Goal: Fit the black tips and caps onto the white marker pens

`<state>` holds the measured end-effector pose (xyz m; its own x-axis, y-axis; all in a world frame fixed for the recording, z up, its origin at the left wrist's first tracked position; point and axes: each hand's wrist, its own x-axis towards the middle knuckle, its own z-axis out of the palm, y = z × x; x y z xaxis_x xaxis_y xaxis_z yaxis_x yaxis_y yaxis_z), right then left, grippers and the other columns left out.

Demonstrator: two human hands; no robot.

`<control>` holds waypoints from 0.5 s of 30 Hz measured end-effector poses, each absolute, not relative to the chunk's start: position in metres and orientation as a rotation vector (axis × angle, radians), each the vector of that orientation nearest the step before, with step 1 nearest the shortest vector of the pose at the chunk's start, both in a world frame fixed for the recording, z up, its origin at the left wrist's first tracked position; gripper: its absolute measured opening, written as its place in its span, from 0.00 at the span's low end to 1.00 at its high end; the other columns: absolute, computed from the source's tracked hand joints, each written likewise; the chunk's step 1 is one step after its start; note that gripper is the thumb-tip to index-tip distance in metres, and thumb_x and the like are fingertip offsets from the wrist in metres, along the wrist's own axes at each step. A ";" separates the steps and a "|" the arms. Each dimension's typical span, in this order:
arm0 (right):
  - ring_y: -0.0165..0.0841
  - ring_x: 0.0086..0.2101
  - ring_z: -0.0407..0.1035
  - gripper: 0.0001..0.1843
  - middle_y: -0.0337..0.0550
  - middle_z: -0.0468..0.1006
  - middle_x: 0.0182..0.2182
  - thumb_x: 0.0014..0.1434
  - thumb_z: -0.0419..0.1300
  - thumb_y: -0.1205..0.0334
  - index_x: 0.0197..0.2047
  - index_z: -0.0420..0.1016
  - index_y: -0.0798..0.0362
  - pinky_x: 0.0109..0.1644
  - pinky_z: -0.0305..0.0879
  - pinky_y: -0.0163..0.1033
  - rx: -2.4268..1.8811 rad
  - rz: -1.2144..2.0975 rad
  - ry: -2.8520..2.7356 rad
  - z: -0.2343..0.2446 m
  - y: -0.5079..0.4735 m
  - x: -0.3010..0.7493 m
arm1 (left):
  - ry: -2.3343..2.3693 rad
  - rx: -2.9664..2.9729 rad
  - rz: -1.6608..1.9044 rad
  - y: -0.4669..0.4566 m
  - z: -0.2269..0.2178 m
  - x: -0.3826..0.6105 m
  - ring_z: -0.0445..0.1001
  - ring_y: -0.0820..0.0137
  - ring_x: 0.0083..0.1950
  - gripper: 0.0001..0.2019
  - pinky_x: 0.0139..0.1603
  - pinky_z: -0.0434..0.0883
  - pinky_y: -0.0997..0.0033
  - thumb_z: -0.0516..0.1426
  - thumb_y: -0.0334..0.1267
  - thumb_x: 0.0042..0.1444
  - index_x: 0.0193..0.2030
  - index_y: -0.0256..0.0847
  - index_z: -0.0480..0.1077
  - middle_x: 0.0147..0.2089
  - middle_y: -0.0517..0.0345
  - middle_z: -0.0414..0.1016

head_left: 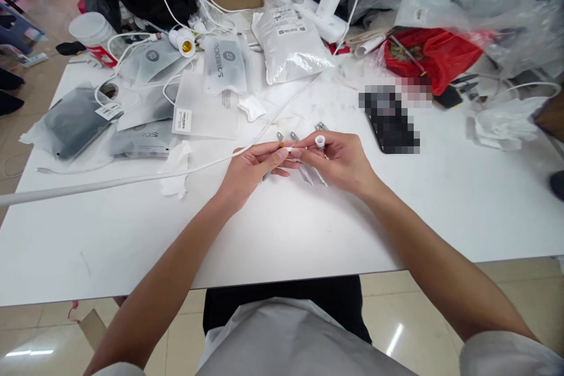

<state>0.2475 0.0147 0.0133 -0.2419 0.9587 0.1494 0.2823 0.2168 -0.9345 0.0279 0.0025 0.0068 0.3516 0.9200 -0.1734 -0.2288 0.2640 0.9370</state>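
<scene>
My left hand [258, 167] and my right hand [341, 161] meet above the white table, fingertips pinched together on a small white piece [289, 150]. That piece is mostly covered by the fingers, so its kind is unclear. A speck of orange shows at the left fingertips. Against my right hand's fingers sits a short tube end with a white round rim [319, 141]; how it is held is hidden. Beneath and behind the hands lie several slim silvery tubes [305, 174], partly covered by the fingers.
A white cable [194, 169] crosses the table close to my left hand. Frosted packets [145, 140] lie to the left, a white mailing bag [293, 44] behind. To the right are a blurred phone [392, 123], a red bag [453, 59] and crumpled tissue [504, 123].
</scene>
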 end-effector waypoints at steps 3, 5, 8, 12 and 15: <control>0.27 0.26 0.54 0.19 0.33 0.61 0.23 0.61 0.75 0.42 0.38 0.86 0.50 0.30 0.51 0.39 -1.171 1.044 -1.578 0.013 0.017 0.248 | 0.887 0.970 0.985 0.003 0.007 0.028 0.87 0.60 0.52 0.20 0.52 0.80 0.62 0.71 0.51 0.62 0.58 0.46 0.84 0.57 0.48 0.87; 0.27 0.26 0.53 0.20 0.33 0.60 0.23 0.59 0.76 0.41 0.38 0.86 0.51 0.30 0.51 0.39 -1.168 1.068 -1.525 0.013 0.019 0.249 | 0.885 0.973 0.990 0.003 0.007 0.027 0.87 0.60 0.52 0.20 0.52 0.80 0.62 0.71 0.51 0.62 0.57 0.45 0.85 0.55 0.48 0.88; 0.27 0.26 0.54 0.20 0.32 0.60 0.24 0.58 0.77 0.42 0.38 0.86 0.50 0.31 0.52 0.39 -1.153 1.122 -1.524 0.011 0.020 0.248 | 0.876 0.990 0.962 0.002 0.008 0.029 0.87 0.61 0.51 0.19 0.52 0.80 0.62 0.71 0.51 0.62 0.54 0.43 0.85 0.54 0.47 0.88; 0.27 0.25 0.53 0.17 0.31 0.57 0.23 0.58 0.77 0.45 0.37 0.85 0.51 0.31 0.52 0.39 -1.135 1.124 -1.560 0.010 0.019 0.248 | 0.879 1.033 0.936 0.000 0.008 0.030 0.87 0.62 0.51 0.18 0.51 0.80 0.63 0.69 0.52 0.65 0.55 0.44 0.85 0.55 0.47 0.88; 0.27 0.25 0.52 0.16 0.30 0.56 0.22 0.59 0.76 0.46 0.37 0.85 0.50 0.31 0.52 0.39 -1.135 1.090 -1.587 0.011 0.018 0.249 | 0.922 1.064 0.970 0.000 0.009 0.029 0.87 0.61 0.50 0.21 0.51 0.80 0.62 0.69 0.53 0.64 0.58 0.44 0.84 0.54 0.48 0.88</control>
